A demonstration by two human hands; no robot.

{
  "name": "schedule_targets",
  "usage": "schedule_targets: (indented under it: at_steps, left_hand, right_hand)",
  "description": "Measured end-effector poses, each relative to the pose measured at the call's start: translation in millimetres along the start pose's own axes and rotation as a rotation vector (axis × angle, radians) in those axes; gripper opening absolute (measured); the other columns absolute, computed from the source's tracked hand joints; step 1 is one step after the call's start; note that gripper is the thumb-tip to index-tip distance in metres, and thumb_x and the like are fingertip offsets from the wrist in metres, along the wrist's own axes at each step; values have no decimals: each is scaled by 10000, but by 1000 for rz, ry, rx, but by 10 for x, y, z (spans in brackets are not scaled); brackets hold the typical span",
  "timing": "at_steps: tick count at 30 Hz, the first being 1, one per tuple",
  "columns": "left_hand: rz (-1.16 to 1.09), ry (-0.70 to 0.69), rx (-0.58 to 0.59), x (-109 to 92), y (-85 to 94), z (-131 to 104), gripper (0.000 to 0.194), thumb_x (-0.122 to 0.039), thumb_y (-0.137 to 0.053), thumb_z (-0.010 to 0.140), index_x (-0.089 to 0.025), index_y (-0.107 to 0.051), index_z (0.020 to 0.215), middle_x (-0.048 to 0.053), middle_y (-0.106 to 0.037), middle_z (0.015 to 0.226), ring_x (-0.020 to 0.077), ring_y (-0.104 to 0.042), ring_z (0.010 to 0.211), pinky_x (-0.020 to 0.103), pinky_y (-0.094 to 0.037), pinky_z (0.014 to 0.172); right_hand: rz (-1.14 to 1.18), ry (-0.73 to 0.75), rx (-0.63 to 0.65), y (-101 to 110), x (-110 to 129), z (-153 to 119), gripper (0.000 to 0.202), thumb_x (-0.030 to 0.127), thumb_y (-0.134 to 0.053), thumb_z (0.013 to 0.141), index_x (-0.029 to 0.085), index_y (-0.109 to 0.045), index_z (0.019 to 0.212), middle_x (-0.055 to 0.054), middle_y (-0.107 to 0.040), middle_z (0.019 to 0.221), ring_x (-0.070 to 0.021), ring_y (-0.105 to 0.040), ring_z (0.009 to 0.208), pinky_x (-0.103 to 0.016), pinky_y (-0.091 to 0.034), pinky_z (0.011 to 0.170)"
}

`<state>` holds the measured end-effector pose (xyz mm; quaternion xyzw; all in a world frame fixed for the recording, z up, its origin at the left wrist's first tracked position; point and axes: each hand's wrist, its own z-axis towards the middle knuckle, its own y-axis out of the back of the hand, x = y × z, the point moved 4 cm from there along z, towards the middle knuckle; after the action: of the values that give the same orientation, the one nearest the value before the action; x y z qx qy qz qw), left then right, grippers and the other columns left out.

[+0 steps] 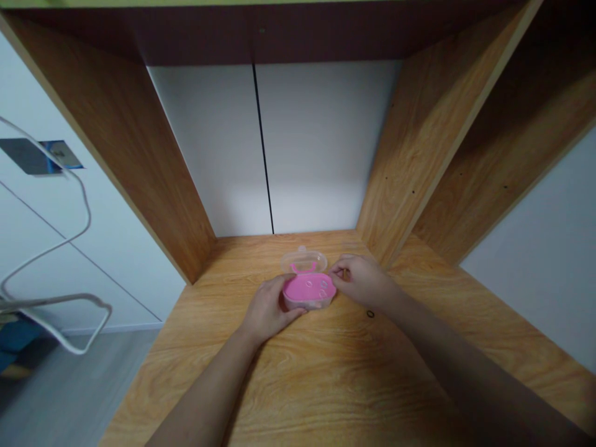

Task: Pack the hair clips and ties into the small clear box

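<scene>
A small clear box with a pink inner tray (302, 288) sits on the wooden desk, its clear lid (303, 257) hinged back behind it. A few small ring-like items lie on the pink surface. My left hand (270, 308) grips the left end of the box, thumb along the front. At the box's right end is my right hand (357, 277), its thumb and forefinger pinched together at the tray's edge; whatever they hold is too small to make out. A small dark ring (370, 314) lies on the desk below my right hand.
Wooden side panels (419, 136) rise left and right of a white back panel (321, 143), with a dark shelf (209, 34) overhead. White tubing (86, 198) hangs at the far left, beyond the desk (298, 385).
</scene>
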<state>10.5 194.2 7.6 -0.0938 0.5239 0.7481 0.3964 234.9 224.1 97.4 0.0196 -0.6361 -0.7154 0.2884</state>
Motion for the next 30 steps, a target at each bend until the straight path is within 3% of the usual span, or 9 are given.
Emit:
schedule_targets:
  at_steps: [2,6,11,17,24,27,30]
  left_hand:
    - [2,6,-2,6,-2,-1,730,-453,-838,718,-247,-518,1341,105,-657,1282,316,-641,1159,498,-505,1018]
    - [5,4,-6,19,-9,-2,739,-461,-840,712,-245,-521,1343,107,-661,1276,323,-642,1156,505,-505,1014]
    - [6,11,3,19,-5,-2,732,-464,-833,722,-239,-518,1343,107,-660,1279,313,-644,1154,493,-507,1012]
    - [5,16,6,29,-9,-2,741,-455,-839,716,-237,-514,1346,110,-659,1288,317,-642,1163,497,-503,1017]
    - [4,24,13,14,-1,6,745,-448,-845,710,-243,-519,1348,105,-658,1292,316,-644,1154,494,-507,1011]
    - [0,25,21,3,3,10,735,-451,-839,717,-243,-521,1346,111,-654,1295,318,-640,1162,492,-504,1011]
    - [-3,21,16,0,6,11,737,-455,-837,719,-241,-517,1347,112,-653,1297,317,-638,1165,491,-502,1013]
  right_hand:
    - [15,-62,61,37,-214,-78,197,272,-588,824,204,-770,854,-53,-768,875,-181,-659,742,-268,-423,636]
    - [20,-163,328,-80,-636,-314,143,239,-633,746,212,-762,800,-33,-761,773,-188,-663,685,-269,-417,586]
    - [64,-185,391,-240,-878,-536,137,256,-683,701,215,-752,811,-37,-761,844,-214,-672,769,-282,-433,630]
    - [110,-174,387,-260,-842,-564,112,241,-643,753,193,-730,806,-55,-752,829,-215,-663,753,-295,-439,637]
    - [393,-210,248,-345,-883,-385,219,347,-662,813,199,-762,939,-55,-783,917,-214,-705,832,-299,-519,733]
    - [497,-174,223,-317,-723,-282,260,399,-657,834,207,-783,956,-49,-789,920,-216,-711,842,-300,-520,743]
    - [576,-130,191,-251,-419,-167,254,367,-643,854,197,-781,983,-49,-789,906,-204,-710,818,-285,-513,711]
